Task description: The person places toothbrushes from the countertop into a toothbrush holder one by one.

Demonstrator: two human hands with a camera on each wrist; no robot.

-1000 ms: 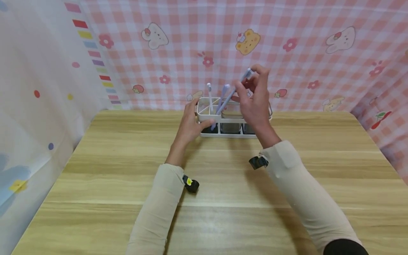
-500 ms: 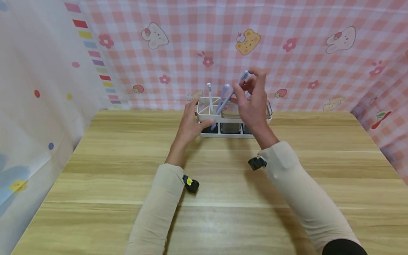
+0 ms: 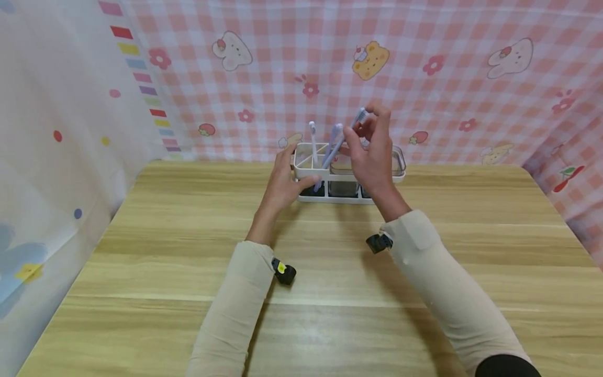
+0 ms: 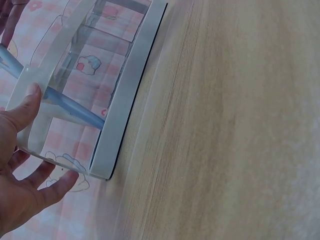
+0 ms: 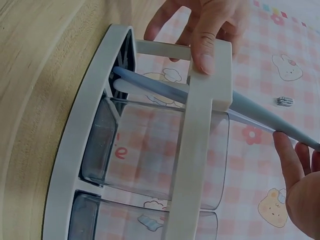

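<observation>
A white rack-like toothbrush holder [image 3: 344, 200] stands at the back of the table. My left hand [image 3: 281, 184] grips its left end, the thumb pressed on the front bar and the other fingers around the side. Between thumb and fingers, my right hand [image 3: 375, 157] pinches a blue toothbrush [image 5: 265, 118] near its bristled head. It slants down into the holder's left part; in the left wrist view the lower handle [image 4: 75, 108] shows behind the front bar. A white toothbrush [image 3: 314, 141] and a pale purple one [image 3: 334, 134] also stand in that part.
Clear cups [image 5: 147, 145] sit in the holder's other places. The wooden table [image 3: 320, 314] runs toward the person. Behind the holder hangs a pink checked cloth [image 3: 282, 63], with a white dotted cloth [image 3: 56, 173] at left.
My right hand has come slightly down and left, and the blue toothbrush's head has come down with it. The left hand keeps its grip on the holder. The head view has shifted slightly.
</observation>
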